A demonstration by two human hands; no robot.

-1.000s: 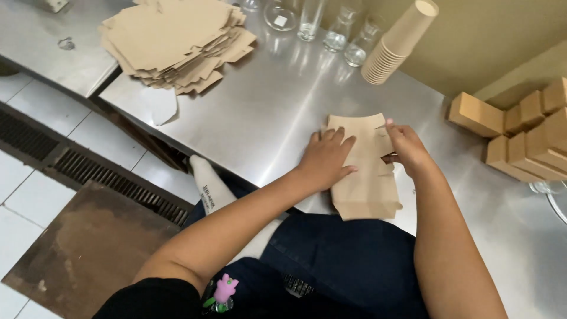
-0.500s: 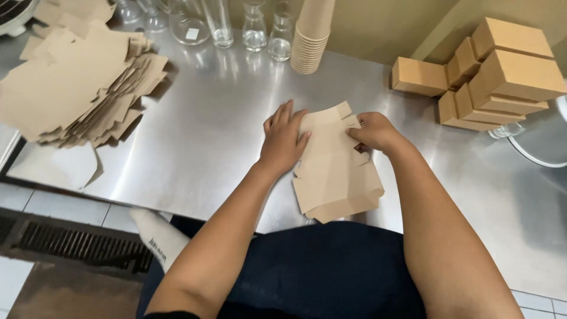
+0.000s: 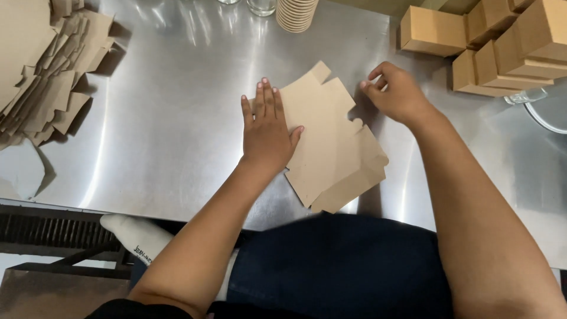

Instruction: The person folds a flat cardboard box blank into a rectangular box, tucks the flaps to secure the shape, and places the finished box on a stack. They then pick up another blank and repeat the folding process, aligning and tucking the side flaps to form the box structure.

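Observation:
A flat brown cardboard box blank (image 3: pixel 333 142) lies on the steel table (image 3: pixel 177 136) in front of me, one corner past the near edge. My left hand (image 3: pixel 267 127) presses flat on the blank's left side, fingers together and pointing away. My right hand (image 3: pixel 398 94) rests at the blank's upper right edge, fingers curled and touching the table beside a flap. Neither hand grips anything.
A heap of flat cardboard blanks (image 3: pixel 41 77) lies at the far left. Several folded brown boxes (image 3: pixel 490 47) are stacked at the far right. A stack of paper cups (image 3: pixel 295 12) and glass bottles (image 3: pixel 260 6) stand at the back. A floor drain grate (image 3: pixel 53 233) runs below left.
The view has shifted closer and leftward. The blank now lies flatter and more spread out under my left hand, and my right hand has moved off it to its upper right edge.

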